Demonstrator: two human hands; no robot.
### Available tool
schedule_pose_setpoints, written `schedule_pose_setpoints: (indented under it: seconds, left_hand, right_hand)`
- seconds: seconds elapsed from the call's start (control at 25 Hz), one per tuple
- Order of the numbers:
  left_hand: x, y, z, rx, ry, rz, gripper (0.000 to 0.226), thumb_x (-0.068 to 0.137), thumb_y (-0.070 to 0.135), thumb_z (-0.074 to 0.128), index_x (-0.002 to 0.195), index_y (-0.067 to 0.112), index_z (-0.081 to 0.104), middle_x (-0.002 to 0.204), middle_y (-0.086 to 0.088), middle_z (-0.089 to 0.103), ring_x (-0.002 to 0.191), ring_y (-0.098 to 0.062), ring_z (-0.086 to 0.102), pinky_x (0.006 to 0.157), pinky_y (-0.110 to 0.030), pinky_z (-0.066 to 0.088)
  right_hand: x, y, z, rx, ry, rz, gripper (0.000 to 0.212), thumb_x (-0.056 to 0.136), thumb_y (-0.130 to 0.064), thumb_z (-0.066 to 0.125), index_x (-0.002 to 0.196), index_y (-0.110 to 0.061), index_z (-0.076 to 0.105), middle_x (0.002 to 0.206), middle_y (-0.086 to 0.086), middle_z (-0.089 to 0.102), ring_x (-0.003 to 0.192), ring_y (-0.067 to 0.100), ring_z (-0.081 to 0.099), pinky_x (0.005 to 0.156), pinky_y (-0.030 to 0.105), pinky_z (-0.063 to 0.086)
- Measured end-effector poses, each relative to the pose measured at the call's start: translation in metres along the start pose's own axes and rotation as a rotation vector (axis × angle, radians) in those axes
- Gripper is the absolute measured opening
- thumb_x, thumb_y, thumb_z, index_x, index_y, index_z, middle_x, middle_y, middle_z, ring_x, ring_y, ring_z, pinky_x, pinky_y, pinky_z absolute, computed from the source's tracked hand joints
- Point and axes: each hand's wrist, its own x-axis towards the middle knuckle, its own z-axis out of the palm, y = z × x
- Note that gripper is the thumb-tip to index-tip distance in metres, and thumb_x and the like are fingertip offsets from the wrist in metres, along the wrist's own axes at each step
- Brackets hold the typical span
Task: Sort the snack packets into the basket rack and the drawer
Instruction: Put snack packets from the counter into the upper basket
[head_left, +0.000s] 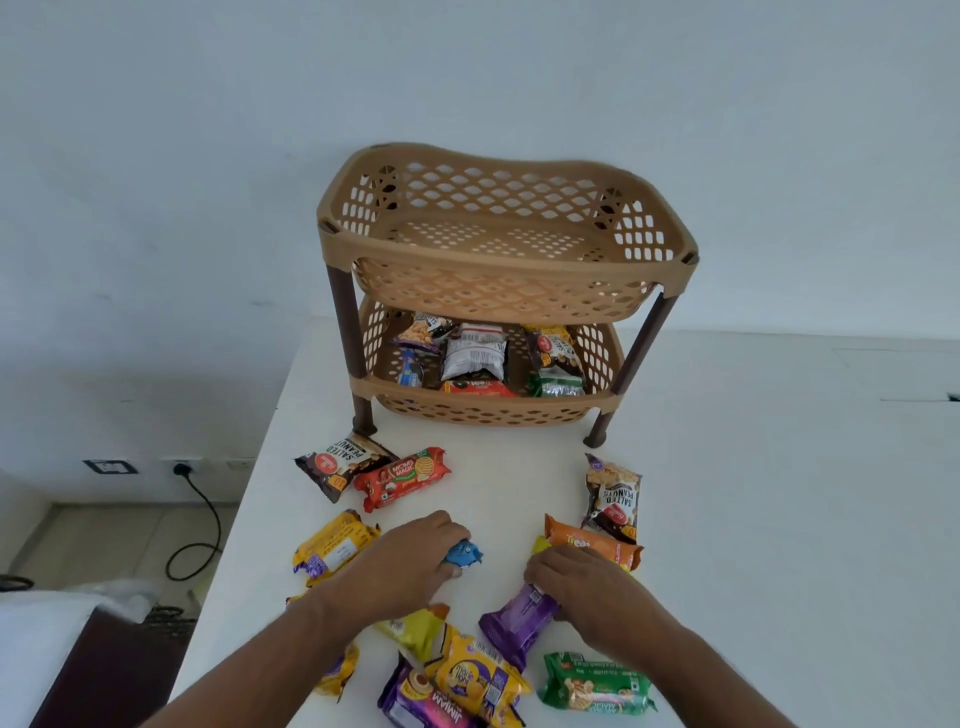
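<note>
White bench (727, 467): left hand (410, 561) grips a blue packet (464, 554), right hand (576, 587) pinches a purple packet (517, 621); both are best lifted clear of neighbours toward the basket rack (498, 260), top tier empty.

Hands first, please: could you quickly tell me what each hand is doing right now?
Left hand: fingers curled round a blue packet on the table.
Right hand: gripping the top of a purple packet.

Soft, even daylight is filling the scene; shadows are lying faint, wide-angle distortion is bending the edges, and detail is looking slightly soft.
</note>
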Motion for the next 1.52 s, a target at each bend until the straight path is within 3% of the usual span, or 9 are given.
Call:
schedule_pose_setpoints:
  seconds: [0.2,0.4,0.52,0.68,0.84,1.12,1.24,1.4,1.52]
  left_hand:
    - [0.008,0.043,-0.081,-0.203,0.209,0.116,0.04,0.102,0.043,0.054,0.14,0.031,0.05,0.12,0.018,0.052,0.105,0.005,0.051,0.087,-0.013,0.041]
    - [0.022,0.095,-0.198,-0.165,0.535,0.285,0.042,0.101,0.043,0.053,0.139,0.024,0.052,0.093,0.027,0.051,0.086,0.016,0.054,0.067,-0.002,0.043]
    - [0.038,0.113,-0.261,-0.133,0.657,0.293,0.043,0.103,0.043,0.054,0.14,0.024,0.049,0.089,0.021,0.054,0.072,0.012,0.059,0.053,-0.003,0.043]
    - [0.068,0.117,-0.316,-0.094,0.678,0.178,0.036,0.105,0.047,0.047,0.136,0.029,0.048,0.091,0.017,0.056,0.068,0.002,0.062,0.047,-0.012,0.042]
    - [0.114,0.111,-0.337,0.002,0.493,-0.057,0.026,0.107,0.032,0.039,0.127,0.02,0.051,0.092,0.004,0.057,0.075,-0.01,0.052,0.058,-0.03,0.034]
    - [0.154,0.095,-0.324,0.251,0.147,-0.224,0.032,0.102,0.022,0.049,0.128,0.009,0.063,0.103,-0.005,0.065,0.083,-0.018,0.059,0.066,-0.032,0.048]
    - [0.16,0.092,-0.32,0.218,0.095,-0.233,0.04,0.098,0.019,0.063,0.138,0.017,0.063,0.124,-0.003,0.065,0.108,-0.022,0.063,0.096,-0.04,0.055]
    - [0.161,0.087,-0.318,0.234,0.13,-0.256,0.029,0.093,0.015,0.065,0.122,0.014,0.072,0.105,-0.004,0.07,0.089,-0.018,0.064,0.087,-0.035,0.057]
    - [0.161,0.091,-0.315,0.182,0.114,-0.245,0.03,0.097,0.017,0.064,0.126,0.014,0.07,0.12,-0.009,0.07,0.096,-0.019,0.061,0.093,-0.037,0.053]
  right_hand:
    - [-0.001,0.01,-0.038,0.037,0.079,0.037,0.044,0.087,-0.037,0.071,0.124,-0.036,0.048,0.125,-0.016,0.055,0.116,0.009,0.048,0.102,0.031,0.043]
    - [0.009,0.03,-0.173,0.142,0.327,0.131,0.038,0.081,-0.026,0.08,0.115,-0.026,0.062,0.108,-0.009,0.064,0.1,0.013,0.054,0.089,0.038,0.048]
    - [0.009,0.052,-0.265,0.111,0.525,0.142,0.048,0.083,-0.027,0.078,0.126,-0.021,0.06,0.105,-0.007,0.061,0.095,0.013,0.05,0.082,0.038,0.047]
    - [0.023,0.081,-0.352,0.104,0.582,0.201,0.056,0.088,-0.032,0.071,0.14,-0.025,0.051,0.108,-0.002,0.055,0.102,0.018,0.05,0.088,0.039,0.043]
    - [0.063,0.109,-0.393,0.043,0.46,0.333,0.05,0.09,-0.026,0.068,0.137,-0.021,0.051,0.119,0.004,0.054,0.104,0.023,0.053,0.085,0.037,0.041]
    - [0.126,0.124,-0.383,-0.158,0.102,0.47,0.045,0.083,-0.011,0.071,0.127,-0.016,0.061,0.114,0.005,0.062,0.1,0.025,0.056,0.076,0.035,0.045]
    - [0.139,0.128,-0.37,-0.18,-0.034,0.46,0.045,0.083,-0.006,0.065,0.125,-0.018,0.066,0.108,0.004,0.066,0.091,0.021,0.061,0.071,0.033,0.05]
    - [0.151,0.131,-0.364,-0.203,-0.126,0.428,0.047,0.089,-0.002,0.053,0.131,-0.021,0.065,0.114,0.004,0.068,0.104,0.025,0.061,0.089,0.041,0.054]
    - [0.159,0.134,-0.36,-0.232,-0.177,0.428,0.051,0.093,0.002,0.046,0.134,-0.023,0.062,0.121,0.002,0.065,0.109,0.024,0.058,0.091,0.039,0.051]
